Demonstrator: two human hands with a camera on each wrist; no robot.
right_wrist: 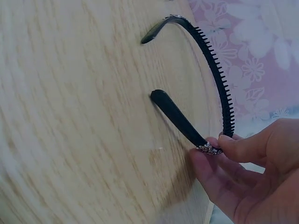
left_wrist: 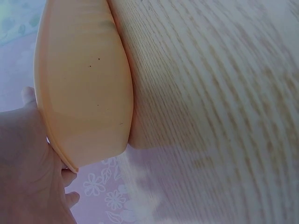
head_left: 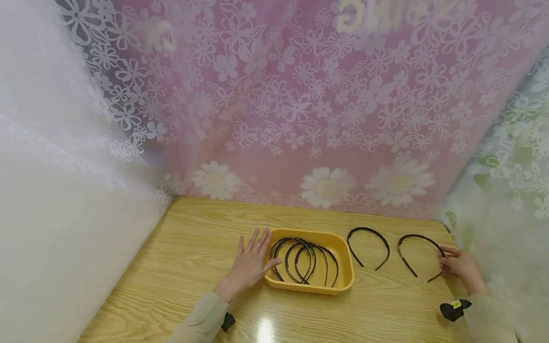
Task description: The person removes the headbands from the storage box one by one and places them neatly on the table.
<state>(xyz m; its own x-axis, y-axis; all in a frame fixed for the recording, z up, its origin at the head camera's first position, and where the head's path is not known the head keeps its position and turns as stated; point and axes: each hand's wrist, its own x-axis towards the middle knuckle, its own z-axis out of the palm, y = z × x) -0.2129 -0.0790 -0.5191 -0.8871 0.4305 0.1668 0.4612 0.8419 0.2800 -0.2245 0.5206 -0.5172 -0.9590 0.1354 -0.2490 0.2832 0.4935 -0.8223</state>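
Note:
At the right end of the table my right hand (head_left: 463, 267) pinches a black toothed headband (right_wrist: 215, 70) by one side, between thumb and fingers. Silvery sparkling trim (right_wrist: 209, 148) shows on it right at the fingertips in the right wrist view. My left hand (head_left: 249, 264) lies with fingers spread against the left end of a yellow plastic basket (head_left: 310, 289), its thumb reaching over the rim. Inside the basket several dark headbands (head_left: 296, 259) overlap one another. In the left wrist view the basket's outer wall (left_wrist: 86, 88) fills the space beside the hand.
Another black headband (head_left: 368, 229) lies on the wooden table (head_left: 193, 247) between the basket and my right hand. A pink flowered curtain (head_left: 300, 105) hangs behind the table, with pale sheets (head_left: 64, 190) at the left and right sides.

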